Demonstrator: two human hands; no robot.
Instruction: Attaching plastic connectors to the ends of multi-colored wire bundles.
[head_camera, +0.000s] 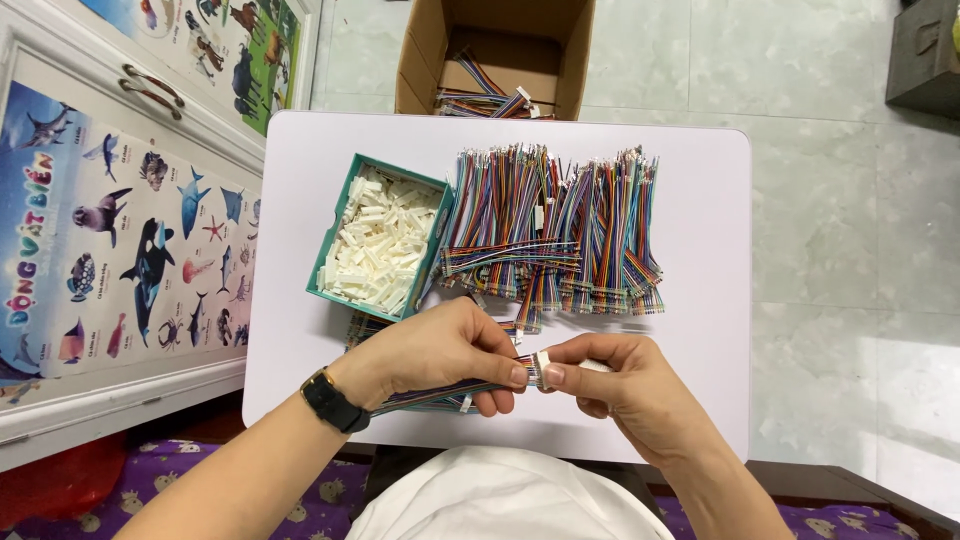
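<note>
Both hands met low over the near edge of the white table (700, 300), fingertips almost touching. Left hand (440, 350) was pinched closed on a multicoloured ribbon cable (440, 392), thumb and forefinger clamped near its end; right hand (620, 385) was pinched closed on a small white connector housing (543, 366) right at that cable end. Whether the housing was already seated on the wire tips could not be told; fingers hid the joint.

Cable long axis ran roughly left-right, tail trailing under the left palm toward the wrist with the black watch (332, 402), working end pointing at the right hand.

Judged light and floppy: thin wires bend easily, so grip close to the tip to keep it stiff. Housing looked like hard plastic, tiny, likely slippery; best pinched by its flat sides.

Just beyond the left hand sat a teal box (340, 215) full of white housings. Beyond both hands lay a pile of cut ribbon cables (560, 225), long axes mostly running away from the person. Further out, a cardboard box (420, 50) held more cables.
</note>
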